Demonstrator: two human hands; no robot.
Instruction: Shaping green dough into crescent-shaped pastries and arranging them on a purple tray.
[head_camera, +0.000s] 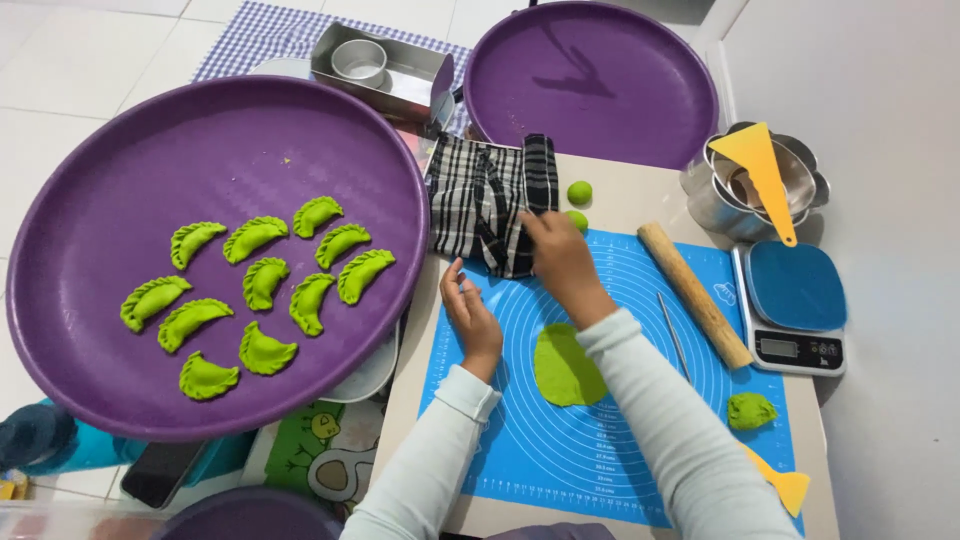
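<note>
Checked cloth (490, 200): black-and-white, bunched at the far edge of the blue mat (600, 440).
Right hand (560, 255): fingers gripping the cloth's near edge.
Left hand (470, 310): flat on the mat's left part, fingers loose, holding nothing, near the cloth.
Flattened green dough (565, 368): mid-mat, partly under the right forearm.
Dough balls (579, 193): just beyond the mat, right of the cloth.
Rolling pin (695, 295): slanted across the mat's right side.
Purple tray (110, 160): left of the mat, carrying green dumplings (262, 282).
</note>
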